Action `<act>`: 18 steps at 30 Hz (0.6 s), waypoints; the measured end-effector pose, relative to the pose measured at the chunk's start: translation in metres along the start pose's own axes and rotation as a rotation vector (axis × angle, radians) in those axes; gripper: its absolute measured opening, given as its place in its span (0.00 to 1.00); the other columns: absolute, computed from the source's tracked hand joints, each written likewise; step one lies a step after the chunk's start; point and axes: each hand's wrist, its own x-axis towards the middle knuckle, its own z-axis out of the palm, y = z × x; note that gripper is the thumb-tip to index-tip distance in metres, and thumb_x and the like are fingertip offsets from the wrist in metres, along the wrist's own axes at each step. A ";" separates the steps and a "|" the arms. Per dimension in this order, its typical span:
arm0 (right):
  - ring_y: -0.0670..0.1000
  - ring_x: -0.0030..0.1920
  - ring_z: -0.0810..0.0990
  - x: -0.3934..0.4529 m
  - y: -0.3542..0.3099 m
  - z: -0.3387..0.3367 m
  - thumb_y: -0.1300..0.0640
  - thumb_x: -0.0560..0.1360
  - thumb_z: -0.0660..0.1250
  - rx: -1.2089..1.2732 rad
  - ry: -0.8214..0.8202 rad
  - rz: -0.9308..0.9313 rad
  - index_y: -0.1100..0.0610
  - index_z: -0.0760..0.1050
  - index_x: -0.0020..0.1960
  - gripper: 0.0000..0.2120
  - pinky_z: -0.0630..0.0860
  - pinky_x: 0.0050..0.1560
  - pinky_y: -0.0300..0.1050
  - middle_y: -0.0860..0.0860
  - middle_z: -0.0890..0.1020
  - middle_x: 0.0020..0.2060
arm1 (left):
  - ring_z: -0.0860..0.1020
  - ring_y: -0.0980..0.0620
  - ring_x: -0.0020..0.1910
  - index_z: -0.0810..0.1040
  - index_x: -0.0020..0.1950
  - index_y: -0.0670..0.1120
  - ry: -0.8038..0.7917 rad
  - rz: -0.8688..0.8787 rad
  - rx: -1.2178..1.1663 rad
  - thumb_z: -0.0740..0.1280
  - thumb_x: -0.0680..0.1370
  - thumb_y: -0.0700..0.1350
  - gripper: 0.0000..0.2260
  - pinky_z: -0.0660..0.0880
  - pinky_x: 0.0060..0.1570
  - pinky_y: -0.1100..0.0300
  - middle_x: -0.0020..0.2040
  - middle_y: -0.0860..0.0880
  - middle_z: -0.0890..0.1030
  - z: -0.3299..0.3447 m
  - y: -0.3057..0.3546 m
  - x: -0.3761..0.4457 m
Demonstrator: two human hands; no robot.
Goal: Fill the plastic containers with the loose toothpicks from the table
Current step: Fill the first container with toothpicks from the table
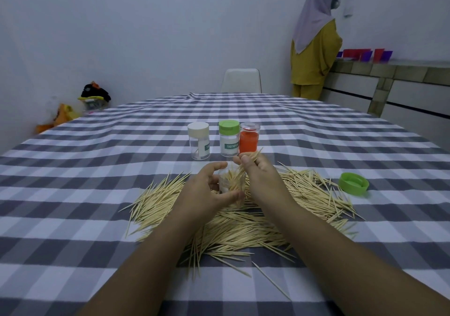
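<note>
My left hand (207, 189) grips a clear plastic container (230, 181) that is partly filled with toothpicks. My right hand (259, 176) pinches a bundle of toothpicks (250, 158) whose lower ends reach into the container's mouth. A wide pile of loose toothpicks (231, 223) lies on the checked tablecloth (97, 193) under and around both hands. Behind them stand three capped containers: one with a cream lid (198, 142), one with a green lid (229, 140) and an orange one (248, 137).
A loose green lid (353, 184) lies on the cloth to the right of the pile. A white chair (241, 80) stands at the far side of the table. A person (314, 42) stands at a counter at the back right.
</note>
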 end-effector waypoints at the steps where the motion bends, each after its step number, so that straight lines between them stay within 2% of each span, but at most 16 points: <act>1: 0.44 0.49 0.79 0.000 0.000 0.000 0.50 0.82 0.55 -0.018 -0.009 0.004 0.49 0.73 0.60 0.11 0.75 0.43 0.39 0.46 0.80 0.53 | 0.80 0.62 0.46 0.70 0.68 0.54 0.001 0.002 0.003 0.78 0.67 0.49 0.32 0.75 0.47 0.66 0.47 0.57 0.81 0.000 0.000 0.000; 6: 0.44 0.58 0.72 0.001 -0.004 -0.007 0.47 0.82 0.54 -0.124 -0.088 0.014 0.47 0.69 0.68 0.17 0.67 0.44 0.36 0.46 0.75 0.64 | 0.80 0.64 0.46 0.70 0.67 0.56 0.001 0.003 0.008 0.78 0.67 0.50 0.31 0.73 0.43 0.70 0.47 0.58 0.81 0.000 0.001 -0.001; 11: 0.47 0.61 0.72 0.009 -0.012 -0.033 0.50 0.82 0.56 -0.351 -0.104 0.007 0.50 0.73 0.66 0.15 0.66 0.57 0.45 0.48 0.76 0.63 | 0.80 0.62 0.48 0.71 0.65 0.57 -0.002 -0.011 -0.014 0.78 0.66 0.50 0.30 0.74 0.43 0.68 0.49 0.57 0.81 -0.001 0.003 -0.001; 15: 0.51 0.64 0.73 0.011 -0.012 -0.054 0.55 0.80 0.61 -0.721 -0.249 0.079 0.53 0.73 0.68 0.16 0.66 0.59 0.43 0.51 0.75 0.66 | 0.79 0.62 0.48 0.71 0.63 0.59 -0.003 -0.014 -0.023 0.79 0.66 0.49 0.29 0.74 0.42 0.69 0.50 0.57 0.80 -0.001 0.003 -0.001; 18: 0.52 0.68 0.70 0.012 -0.010 -0.061 0.54 0.78 0.64 -1.020 -0.346 0.103 0.53 0.67 0.72 0.23 0.66 0.64 0.43 0.51 0.71 0.70 | 0.79 0.61 0.49 0.71 0.63 0.58 -0.005 -0.017 -0.022 0.79 0.66 0.50 0.29 0.75 0.43 0.67 0.51 0.56 0.80 -0.001 0.002 -0.002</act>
